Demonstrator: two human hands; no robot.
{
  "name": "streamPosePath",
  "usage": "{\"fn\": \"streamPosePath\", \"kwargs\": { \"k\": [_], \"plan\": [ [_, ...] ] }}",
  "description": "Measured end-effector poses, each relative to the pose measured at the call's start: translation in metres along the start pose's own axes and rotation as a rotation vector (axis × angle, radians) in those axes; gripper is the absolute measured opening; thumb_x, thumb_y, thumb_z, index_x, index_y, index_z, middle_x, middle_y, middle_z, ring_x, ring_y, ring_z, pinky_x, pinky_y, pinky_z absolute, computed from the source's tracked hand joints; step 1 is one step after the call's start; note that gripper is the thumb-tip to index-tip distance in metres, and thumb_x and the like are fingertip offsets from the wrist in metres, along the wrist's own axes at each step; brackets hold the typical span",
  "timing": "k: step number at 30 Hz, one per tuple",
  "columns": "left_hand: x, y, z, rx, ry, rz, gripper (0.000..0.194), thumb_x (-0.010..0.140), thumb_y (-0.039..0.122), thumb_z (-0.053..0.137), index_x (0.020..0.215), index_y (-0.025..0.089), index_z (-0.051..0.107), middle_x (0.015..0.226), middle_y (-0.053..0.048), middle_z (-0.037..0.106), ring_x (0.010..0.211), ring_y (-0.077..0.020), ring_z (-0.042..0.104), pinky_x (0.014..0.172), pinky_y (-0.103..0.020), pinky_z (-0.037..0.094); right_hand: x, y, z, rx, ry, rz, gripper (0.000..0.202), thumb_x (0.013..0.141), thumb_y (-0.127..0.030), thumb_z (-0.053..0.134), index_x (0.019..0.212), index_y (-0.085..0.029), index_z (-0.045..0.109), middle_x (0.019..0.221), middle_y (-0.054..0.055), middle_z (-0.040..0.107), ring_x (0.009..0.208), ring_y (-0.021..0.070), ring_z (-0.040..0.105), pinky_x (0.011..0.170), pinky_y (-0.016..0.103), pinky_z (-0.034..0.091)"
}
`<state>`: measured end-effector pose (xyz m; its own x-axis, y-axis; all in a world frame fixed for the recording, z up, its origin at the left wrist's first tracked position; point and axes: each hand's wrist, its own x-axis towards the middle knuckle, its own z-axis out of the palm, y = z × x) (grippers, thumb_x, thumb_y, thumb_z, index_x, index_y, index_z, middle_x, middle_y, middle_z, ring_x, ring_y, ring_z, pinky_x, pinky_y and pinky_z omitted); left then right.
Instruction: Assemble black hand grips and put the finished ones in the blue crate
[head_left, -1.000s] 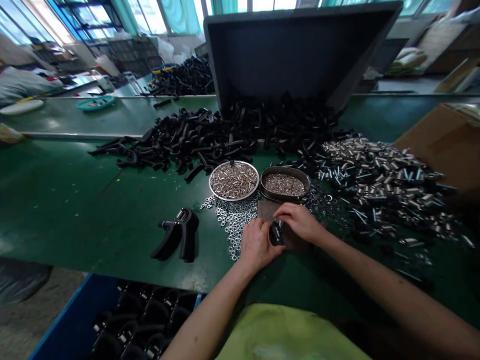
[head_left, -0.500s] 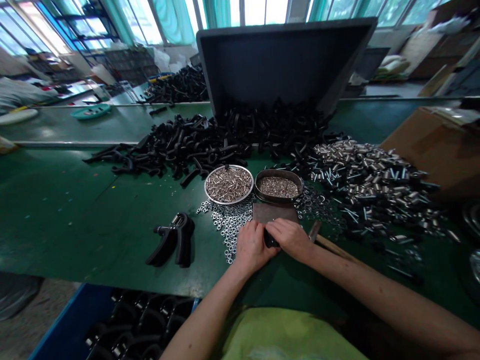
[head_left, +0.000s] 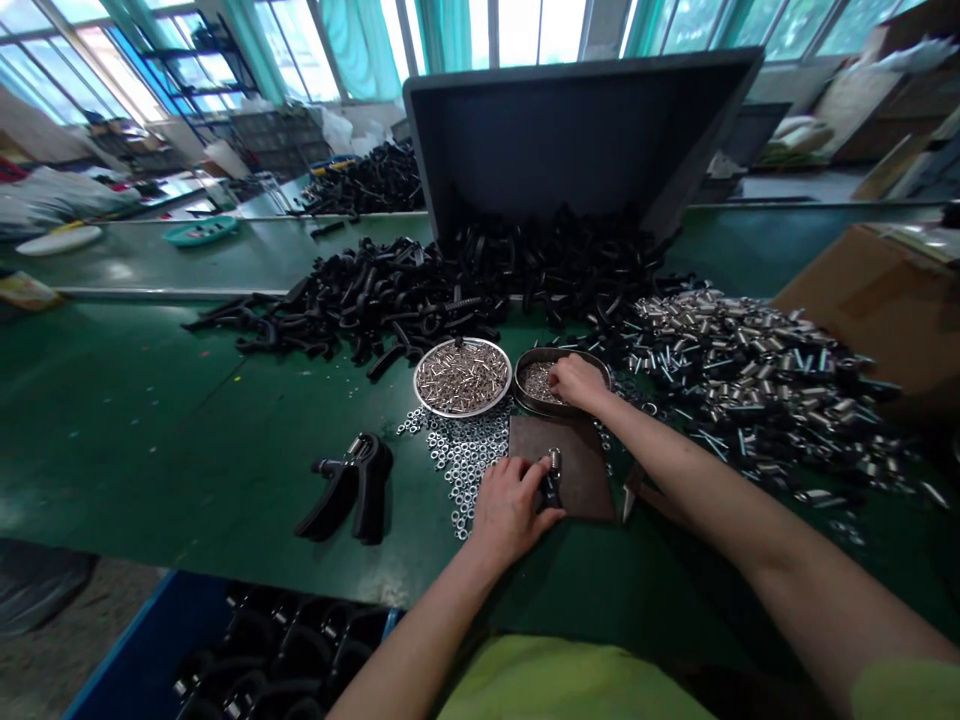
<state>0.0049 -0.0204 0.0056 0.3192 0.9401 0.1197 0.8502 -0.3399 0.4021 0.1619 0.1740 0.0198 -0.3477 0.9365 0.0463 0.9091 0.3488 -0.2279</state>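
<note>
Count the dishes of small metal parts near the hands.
2: a silver-rimmed dish, and right of it a dark oval tin with the right hand in it. None looks hidden.

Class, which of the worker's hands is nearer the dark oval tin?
Right. The right hand is in the dark oval tin; the left hand is apart from it, nearer the worker, holding a black part on the brown plate.

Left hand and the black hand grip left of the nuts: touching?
Apart. The head view shows green tabletop and loose nuts between left hand and black hand grip.
</note>
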Motion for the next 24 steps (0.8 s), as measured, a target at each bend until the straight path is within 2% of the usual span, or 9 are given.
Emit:
{"fn": "streamPosePath", "kwargs": {
  "k": [6,10,12,14,16,19,21,24],
  "plan": [
    [0.001,-0.002,0.001,-0.04,-0.013,0.026,0.063,0.072,0.047,0.068,0.127,0.024,0.046,0.107,-0.008,0.056,0.1,-0.0255,0.049,0.085,-0.04,0.042,-0.007,0.005,0.0,0.107,0.05,0.084,0.005,0.073,-0.019,0.067,0.068,-0.019,0.068,0.076,0.006,0.068,0.089,0.022,0.058,0.073,0.029,0.044],
    [0.003,-0.004,0.002,-0.121,0.0,0.011,0.06,0.069,0.04,0.071,0.123,0.023,0.051,0.107,-0.008,0.058,0.099,-0.0263,0.05,0.085,-0.041,0.042,-0.019,0.001,-0.012,0.265,0.096,0.117,0.005,0.076,-0.02,0.063,0.076,-0.017,0.067,0.081,0.005,0.07,0.083,0.0194,0.062,0.075,0.03,0.045],
    [0.004,-0.004,0.001,-0.254,0.039,-0.042,0.057,0.066,0.038,0.074,0.117,0.021,0.056,0.106,-0.008,0.06,0.101,-0.0271,0.05,0.087,-0.043,0.041,-0.035,-0.006,-0.02,0.357,0.091,0.11,0.007,0.078,-0.021,0.06,0.08,-0.017,0.065,0.081,0.004,0.07,0.077,0.0166,0.063,0.072,0.027,0.047],
    [0.006,-0.003,-0.001,-0.524,0.102,-0.179,0.055,0.063,0.037,0.076,0.113,0.02,0.058,0.106,-0.008,0.061,0.102,-0.0263,0.052,0.09,-0.042,0.041,-0.059,-0.014,-0.027,0.504,0.078,0.091,0.01,0.08,-0.023,0.057,0.085,-0.017,0.062,0.082,0.003,0.071,0.074,0.015,0.065,0.067,0.026,0.048],
    [0.007,-0.001,-0.006,-0.916,0.148,-0.384,0.055,0.063,0.039,0.076,0.112,0.019,0.059,0.103,-0.007,0.063,0.099,-0.0232,0.056,0.089,-0.038,0.043,-0.087,-0.024,-0.032,0.75,0.08,0.083,0.013,0.08,-0.027,0.056,0.089,-0.018,0.059,0.083,0.004,0.071,0.073,0.0156,0.065,0.065,0.027,0.049],
    [0.008,0.001,-0.014,-1.541,0.11,-0.647,0.051,0.066,0.046,0.072,0.107,0.017,0.061,0.089,-0.005,0.065,0.078,-0.0168,0.062,0.075,-0.03,0.049,-0.127,-0.037,-0.032,1.07,0.091,0.124,0.019,0.077,-0.034,0.062,0.088,-0.02,0.058,0.083,0.005,0.071,0.073,0.0175,0.065,0.066,0.03,0.049],
    [0.007,0.004,-0.019,-1.847,0.052,-0.757,0.043,0.07,0.048,0.068,0.096,0.014,0.062,0.079,-0.004,0.064,0.066,-0.0135,0.061,0.067,-0.028,0.051,-0.145,-0.045,-0.03,1.084,0.094,0.142,0.018,0.075,-0.037,0.064,0.083,-0.021,0.06,0.081,0.004,0.07,0.073,0.0184,0.065,0.068,0.032,0.05],
    [0.005,0.01,-0.024,-2.099,-0.013,-0.809,0.034,0.078,0.045,0.062,0.088,0.012,0.061,0.074,-0.004,0.063,0.062,-0.0131,0.062,0.069,-0.031,0.054,-0.156,-0.053,-0.026,0.988,0.141,0.068,0.014,0.075,-0.036,0.064,0.074,-0.022,0.064,0.078,0.004,0.068,0.076,0.0198,0.063,0.073,0.034,0.048]
  ]
}}
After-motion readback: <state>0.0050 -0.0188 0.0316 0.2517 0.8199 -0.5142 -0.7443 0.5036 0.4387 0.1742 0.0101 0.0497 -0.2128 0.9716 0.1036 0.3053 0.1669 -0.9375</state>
